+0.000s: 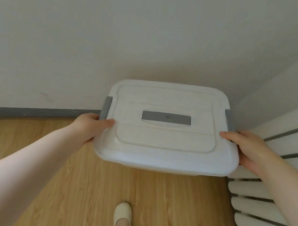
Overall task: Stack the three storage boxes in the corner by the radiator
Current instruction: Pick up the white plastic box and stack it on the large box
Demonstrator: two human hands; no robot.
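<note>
A white storage box (pixel 166 147) with a white lid, grey side clips and a grey handle plate on top fills the corner, seen from above. My left hand (pixel 90 126) grips its left edge just below the grey clip, thumb on the lid. On the right edge my right hand (pixel 247 148) holds it the same way, close to the radiator. The box hides whatever is beneath it, so I cannot tell whether other boxes are under it.
A white ribbed radiator (pixel 276 197) runs along the right wall, close to my right forearm. White walls meet behind the box, with a grey skirting board (pixel 25 112) at the left. Wooden floor (pixel 90 192) lies in front, with my cream shoes (pixel 122 223) at the bottom.
</note>
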